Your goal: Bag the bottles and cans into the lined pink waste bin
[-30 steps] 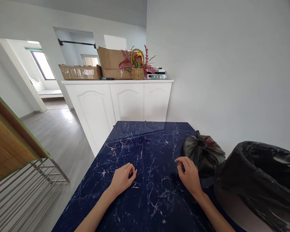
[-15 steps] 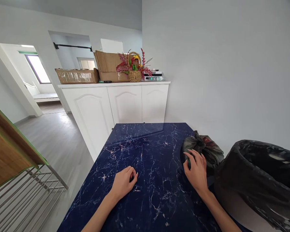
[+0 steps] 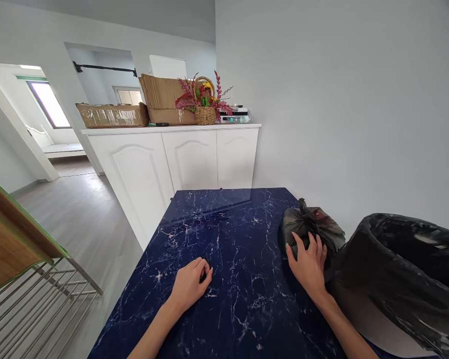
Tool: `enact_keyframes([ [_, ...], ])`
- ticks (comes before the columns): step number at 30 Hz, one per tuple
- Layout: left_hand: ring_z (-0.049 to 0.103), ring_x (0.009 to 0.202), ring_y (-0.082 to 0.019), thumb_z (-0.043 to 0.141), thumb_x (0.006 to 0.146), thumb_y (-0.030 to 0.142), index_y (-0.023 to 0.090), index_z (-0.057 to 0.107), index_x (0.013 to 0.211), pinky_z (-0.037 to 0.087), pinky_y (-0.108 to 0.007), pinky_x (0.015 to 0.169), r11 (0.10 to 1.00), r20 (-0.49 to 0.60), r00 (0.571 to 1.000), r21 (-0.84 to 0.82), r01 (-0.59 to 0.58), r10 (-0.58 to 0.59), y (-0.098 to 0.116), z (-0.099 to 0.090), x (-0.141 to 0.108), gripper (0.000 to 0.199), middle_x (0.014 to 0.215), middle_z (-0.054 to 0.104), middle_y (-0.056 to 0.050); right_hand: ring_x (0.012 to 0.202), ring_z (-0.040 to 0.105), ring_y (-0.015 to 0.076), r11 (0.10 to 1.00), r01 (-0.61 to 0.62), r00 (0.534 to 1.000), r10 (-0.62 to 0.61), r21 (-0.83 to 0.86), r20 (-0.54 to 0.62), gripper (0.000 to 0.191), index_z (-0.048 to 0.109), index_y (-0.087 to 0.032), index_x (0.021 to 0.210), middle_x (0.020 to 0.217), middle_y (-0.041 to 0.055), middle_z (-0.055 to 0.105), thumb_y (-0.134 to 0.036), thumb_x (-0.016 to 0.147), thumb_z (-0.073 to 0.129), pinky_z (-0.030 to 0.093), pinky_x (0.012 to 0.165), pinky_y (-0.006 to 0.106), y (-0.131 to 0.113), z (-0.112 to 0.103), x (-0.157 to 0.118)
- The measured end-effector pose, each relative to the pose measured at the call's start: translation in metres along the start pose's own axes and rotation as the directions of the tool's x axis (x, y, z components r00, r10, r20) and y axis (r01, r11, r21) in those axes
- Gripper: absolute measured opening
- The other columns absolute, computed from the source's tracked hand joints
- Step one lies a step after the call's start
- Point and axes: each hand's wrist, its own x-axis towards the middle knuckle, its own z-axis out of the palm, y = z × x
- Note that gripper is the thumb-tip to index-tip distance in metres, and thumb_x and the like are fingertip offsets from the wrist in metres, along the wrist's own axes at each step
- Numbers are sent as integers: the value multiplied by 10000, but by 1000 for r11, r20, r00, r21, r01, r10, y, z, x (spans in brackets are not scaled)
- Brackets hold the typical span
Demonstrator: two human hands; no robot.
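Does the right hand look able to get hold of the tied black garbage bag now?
Probably yes: the right hand is spread open over the near side of the tied black garbage bag, and nothing visible blocks it.

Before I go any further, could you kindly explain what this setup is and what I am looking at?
There is no machine here: these are a person's two bare hands, seen from one camera worn on the head, looking forward and down. The left hand, loosely curled, is over the dark blue table; nothing can be seen in its grip. The right hand spreads its fingers at a tied black bag, but has not closed around it. Right of the bag is a bin with a black liner. Beyond the table is a white cabinet.
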Motion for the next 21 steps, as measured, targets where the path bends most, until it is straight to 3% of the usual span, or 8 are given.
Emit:
enact_keyframes([
  [5,592,663,-165,449,1072,380,236,551,840,402,-295,632,1000,12,1000,11,-4,4,0,0,1,292,802,651,-6,1531,354,479,999,36,999,-36,-9,36,546,606,-98,1459,1392,266,622,-444,1078,424,251,1230,747,-3,3,-3],
  [9,592,658,-165,447,1077,374,238,548,837,387,-293,616,1000,12,1000,17,-8,8,2,-1,2,294,804,649,-6,1511,384,476,998,56,997,-56,0,59,552,585,-59,1461,1404,277,627,-412,1066,431,235,1241,749,-12,-1,-4],
  [21,604,687,-169,452,1081,382,234,548,844,381,-290,627,1000,28,1000,25,-14,13,0,6,4,296,812,645,-3,1502,407,442,986,131,981,-145,106,128,487,577,-144,1506,1431,204,629,-311,1081,408,209,1262,751,-43,-18,-13],
])
